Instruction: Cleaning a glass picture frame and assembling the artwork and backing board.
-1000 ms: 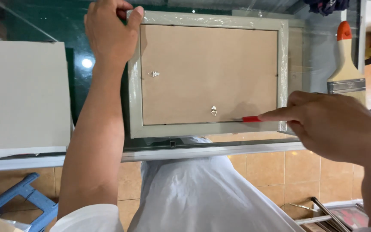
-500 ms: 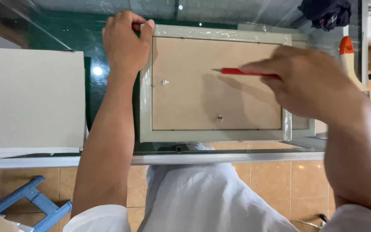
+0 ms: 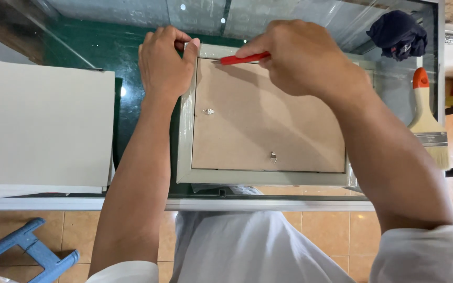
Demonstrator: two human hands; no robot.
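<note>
On the green glass counter (image 3: 106, 57), seen from the head camera looking straight down, a picture frame (image 3: 184, 157) lies face down, its brown backing board (image 3: 258, 126) turned up. The frame is pale grey-green and sits near the counter's front edge, between a white board (image 3: 38, 120) on the left and a paintbrush (image 3: 427, 123) on the right. Two small metal hangers show on the backing board, one (image 3: 209, 111) near its left side and one (image 3: 272, 156) near its lower edge.

The left hand (image 3: 164, 63) is curled shut on the frame's top left corner, thumb and fingers pinching the rim. The right hand (image 3: 302, 57) is closed around a thin red tool (image 3: 245, 58), which it holds low along the upper edge of the backing board; the tool's tip points left toward the left hand and lies at the seam between board and frame. What kind of tool it is cannot be told, since the hand hides most of it. The two hands are near each other but not touching.

A dark crumpled cloth (image 3: 397, 32) lies at the counter's far right corner, well apart from the frame. Below the counter's edge are tan floor tiles (image 3: 321, 228), a blue stool (image 3: 32, 251) at lower left, and the person's white clothing.
</note>
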